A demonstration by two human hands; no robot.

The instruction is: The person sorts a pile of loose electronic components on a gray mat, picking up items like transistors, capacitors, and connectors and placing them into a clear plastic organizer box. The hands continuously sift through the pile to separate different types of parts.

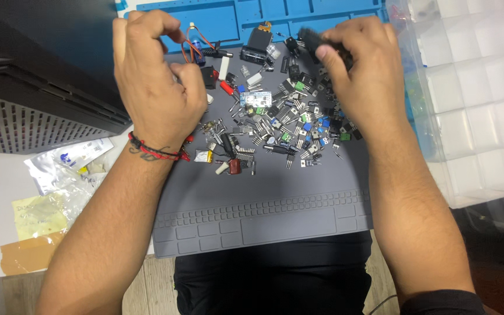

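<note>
The right hand [360, 70] pinched a small black part [313, 39] at the grey mat's [263, 198] far edge, the left hand [156, 76] curled shut, seemingly empty, while the pile of parts [281, 122] lay mostly unsorted beside the clear compartment box [479, 99].
</note>
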